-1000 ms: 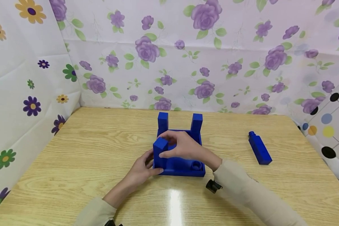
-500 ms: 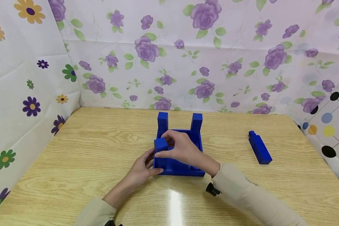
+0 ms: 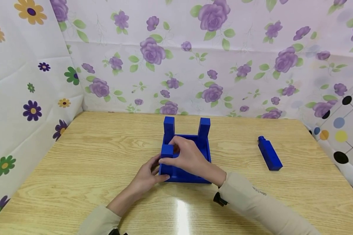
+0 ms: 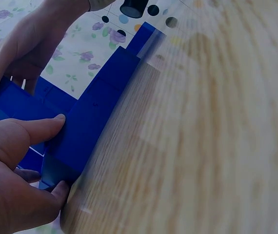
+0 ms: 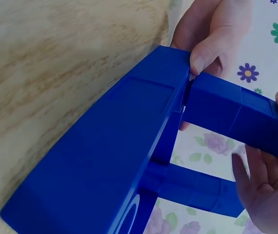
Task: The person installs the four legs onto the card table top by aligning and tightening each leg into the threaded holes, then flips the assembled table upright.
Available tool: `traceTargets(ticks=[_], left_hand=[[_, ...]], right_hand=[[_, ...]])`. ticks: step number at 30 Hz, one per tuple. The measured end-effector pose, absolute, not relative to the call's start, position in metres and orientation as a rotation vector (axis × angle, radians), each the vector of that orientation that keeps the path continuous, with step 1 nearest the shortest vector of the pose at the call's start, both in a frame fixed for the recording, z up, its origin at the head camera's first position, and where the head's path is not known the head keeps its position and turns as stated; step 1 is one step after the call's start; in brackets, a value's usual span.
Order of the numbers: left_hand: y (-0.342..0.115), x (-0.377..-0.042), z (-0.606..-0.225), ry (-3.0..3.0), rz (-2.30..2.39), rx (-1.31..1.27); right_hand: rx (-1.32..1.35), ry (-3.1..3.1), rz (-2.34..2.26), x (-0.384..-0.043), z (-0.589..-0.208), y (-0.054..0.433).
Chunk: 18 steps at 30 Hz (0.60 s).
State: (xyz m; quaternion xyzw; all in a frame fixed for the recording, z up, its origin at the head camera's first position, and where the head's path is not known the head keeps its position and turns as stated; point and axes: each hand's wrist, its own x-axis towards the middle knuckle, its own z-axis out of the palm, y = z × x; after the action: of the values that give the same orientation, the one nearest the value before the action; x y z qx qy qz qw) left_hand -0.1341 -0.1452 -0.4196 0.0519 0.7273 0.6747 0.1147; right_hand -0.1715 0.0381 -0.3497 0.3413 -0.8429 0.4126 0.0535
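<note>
A blue square base [image 3: 188, 179] with a raised rim lies on the table, and square blue legs stand up from it. My right hand [image 3: 190, 158] pinches the near-left leg [image 3: 167, 151] close to its top, thumb in front and fingers behind. In the right wrist view that leg [image 5: 231, 114] stands in the base's corner, with a thin dark gap at its foot. My left hand [image 3: 147, 176] grips the same corner of the base, its thumb [image 4: 44, 127] lying on the rim. Two more legs rise at the back: left [image 3: 169, 125] and right [image 3: 204, 126].
A loose blue leg [image 3: 270, 155] with a threaded end lies on the wooden table [image 3: 111, 143] to the right. Flowered cloth [image 3: 153, 81] hangs behind the table, and more cloth stands at both sides.
The near-left leg has turned about its upright axis, so a flat face now points forward. My right hand's thumb has swung left with it. My left hand stays on the corner.
</note>
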Motion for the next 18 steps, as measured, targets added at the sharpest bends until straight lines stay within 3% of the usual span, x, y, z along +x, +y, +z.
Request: traceTargets(ticks=[5, 12, 18], left_hand=[[-0.147, -0.134, -0.419, 2.077, 1.99, 0.181], [-0.148, -0.135, -0.418, 2.091, 1.975, 0.169], [-0.149, -0.136, -0.418, 2.104, 1.952, 0.203]], right_hand=[[1.042, -2.669, 1.38, -0.174, -0.349, 0.042], [1.326, -2.668, 1.861, -0.193, -0.341, 0.055], [1.401, -2.713, 1.921, -0.201, -0.338, 0.06]])
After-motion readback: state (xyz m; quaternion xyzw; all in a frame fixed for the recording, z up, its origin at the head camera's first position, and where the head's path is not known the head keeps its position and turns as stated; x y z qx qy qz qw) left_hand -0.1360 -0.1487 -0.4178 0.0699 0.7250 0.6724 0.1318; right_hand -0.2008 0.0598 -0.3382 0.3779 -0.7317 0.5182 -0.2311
